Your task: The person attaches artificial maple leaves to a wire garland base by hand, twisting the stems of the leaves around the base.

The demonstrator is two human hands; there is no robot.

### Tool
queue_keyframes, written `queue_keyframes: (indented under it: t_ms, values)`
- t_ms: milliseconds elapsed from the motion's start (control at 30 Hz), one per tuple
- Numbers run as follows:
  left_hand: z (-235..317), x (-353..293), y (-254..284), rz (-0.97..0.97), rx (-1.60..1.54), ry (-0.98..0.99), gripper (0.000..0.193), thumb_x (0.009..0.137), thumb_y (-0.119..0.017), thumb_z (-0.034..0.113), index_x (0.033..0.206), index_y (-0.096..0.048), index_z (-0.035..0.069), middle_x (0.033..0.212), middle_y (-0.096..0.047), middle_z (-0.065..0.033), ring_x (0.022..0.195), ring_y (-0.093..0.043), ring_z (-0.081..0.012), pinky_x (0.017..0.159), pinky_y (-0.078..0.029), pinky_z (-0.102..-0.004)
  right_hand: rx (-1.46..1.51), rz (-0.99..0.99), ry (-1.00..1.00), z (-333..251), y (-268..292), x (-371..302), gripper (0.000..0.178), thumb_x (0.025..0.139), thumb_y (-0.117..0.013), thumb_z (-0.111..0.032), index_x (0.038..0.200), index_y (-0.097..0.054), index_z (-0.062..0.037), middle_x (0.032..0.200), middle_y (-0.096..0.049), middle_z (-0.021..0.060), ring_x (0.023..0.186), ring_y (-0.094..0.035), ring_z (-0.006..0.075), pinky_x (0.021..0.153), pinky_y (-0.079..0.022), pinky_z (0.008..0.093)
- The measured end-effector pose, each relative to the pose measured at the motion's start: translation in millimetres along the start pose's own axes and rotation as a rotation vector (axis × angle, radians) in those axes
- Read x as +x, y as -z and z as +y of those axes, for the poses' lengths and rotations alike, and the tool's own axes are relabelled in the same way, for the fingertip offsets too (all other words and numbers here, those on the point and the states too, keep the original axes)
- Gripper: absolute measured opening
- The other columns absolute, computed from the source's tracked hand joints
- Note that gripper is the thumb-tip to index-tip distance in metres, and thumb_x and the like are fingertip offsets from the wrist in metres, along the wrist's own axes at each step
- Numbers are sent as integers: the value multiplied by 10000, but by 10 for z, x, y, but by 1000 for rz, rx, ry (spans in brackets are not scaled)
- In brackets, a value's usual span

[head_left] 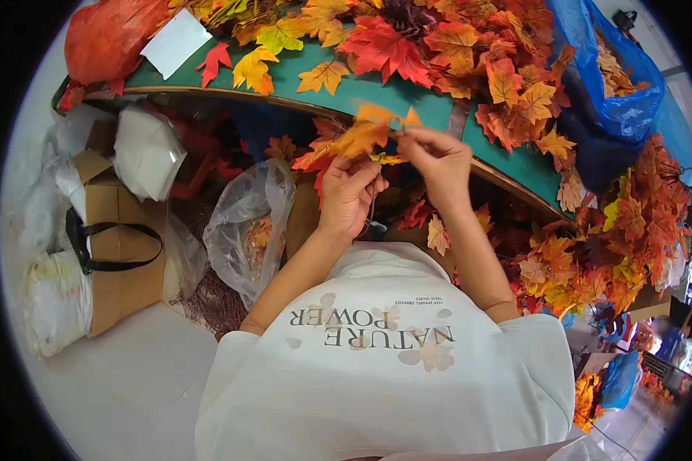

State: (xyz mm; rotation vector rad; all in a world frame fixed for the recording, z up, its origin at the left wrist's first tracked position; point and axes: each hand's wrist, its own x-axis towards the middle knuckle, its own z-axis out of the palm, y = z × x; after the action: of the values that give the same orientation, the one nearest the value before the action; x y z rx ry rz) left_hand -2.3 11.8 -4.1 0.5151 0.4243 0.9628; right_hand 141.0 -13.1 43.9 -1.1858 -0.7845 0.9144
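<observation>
Holding an orange leaf [360, 138] at twelve o'clock, by the near edge of the green surface [437, 108]. Clamped on it from two sides: from its six o'clock with the left hand [350, 192], thumb pressed against fingers, and from its three o'clock with the right hand [438, 163], in a narrow thumb-and-finger pinch (too blurred at those fingertips to tell the exact hold). Judging by this close two-handed grip, probably busy fitting or straightening the leaf at its base. Called for next, most likely: a steady left grip, a light push or twist with the right, and enough care to avoid creasing the leaf. Close by for further work, a heap of red and orange leaves [384, 50] on the surface at twelve o'clock and a large bunch of leaves [630, 219] at three. Also in view, a blue bag [630, 111] at two o'clock and a clear bag [234, 223] at nine.
</observation>
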Motion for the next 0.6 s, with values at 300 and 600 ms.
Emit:
queue_keyframes:
  t_ms: [300,600]
  values:
    - [106,-66,-135,248,-48,-41,295,831,-589,21,1118,-523,36,943,-597,-46,672,-558,-125,666,-491,-284,-166,-214,0,180,-64,-122,161,795,-612,35,947,-662,35,858,-668,72,738,-617,95,689,-511,231]
    - [-26,10,-85,151,102,-57,214,832,-559,-47,1036,-533,13,834,-588,-64,610,-555,-135,625,-494,-282,483,80,-325,343,-101,-67,207,835,-641,-58,1031,-612,3,893,-656,87,779,-640,141,682,-541,231]
